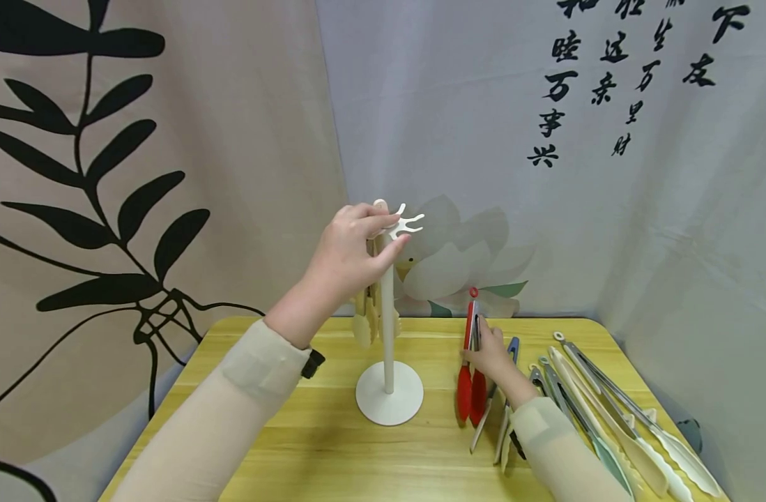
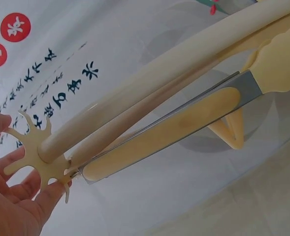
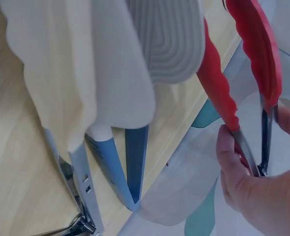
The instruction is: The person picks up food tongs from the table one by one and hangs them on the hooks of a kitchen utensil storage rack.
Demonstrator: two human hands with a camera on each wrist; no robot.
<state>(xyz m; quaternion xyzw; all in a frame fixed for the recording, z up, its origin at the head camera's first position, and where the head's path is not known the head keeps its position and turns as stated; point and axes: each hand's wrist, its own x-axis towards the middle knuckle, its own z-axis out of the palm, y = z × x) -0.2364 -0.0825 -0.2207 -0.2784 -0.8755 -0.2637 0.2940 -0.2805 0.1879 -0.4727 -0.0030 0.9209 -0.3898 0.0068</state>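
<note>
- Tongs, one red-tipped pair [image 1: 464, 390], are pinched by the right hand [image 1: 492, 357], right of one white stand [image 1: 388, 341].
- The stand's pronged top [image 1: 406, 224] is gripped by the left hand [image 1: 351, 240], fingers curled.
- Blue-handled tongs [image 1: 514, 346], one pair, are seen alongside.

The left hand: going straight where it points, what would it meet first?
The pronged top of the white stand, which its fingers touch; beyond, perhaps the printed curtain, though depth is unclear.
</note>
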